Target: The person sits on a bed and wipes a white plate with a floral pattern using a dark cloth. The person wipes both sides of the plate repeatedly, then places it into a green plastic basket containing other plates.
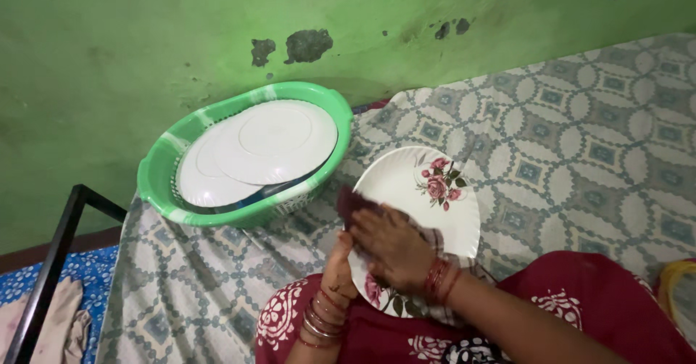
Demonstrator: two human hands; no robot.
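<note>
A white plate (417, 190) with red rose prints is held tilted over my lap. My left hand (338, 270) grips its lower left rim from below. My right hand (391, 244) presses a dark maroon cloth (349, 203) flat against the plate's face, near its left edge. Both wrists wear red and metal bangles. A green plastic basket (319, 103) stands to the upper left, apart from both hands, holding two white plates (275, 143) face down.
I sit on a bed covered with a grey and white patterned sheet (580, 139). A green wall with dark patches rises behind the basket. A black metal bed frame (51, 262) and a blue floor cloth lie at the left. A yellow-rimmed object (678, 291) shows at the right edge.
</note>
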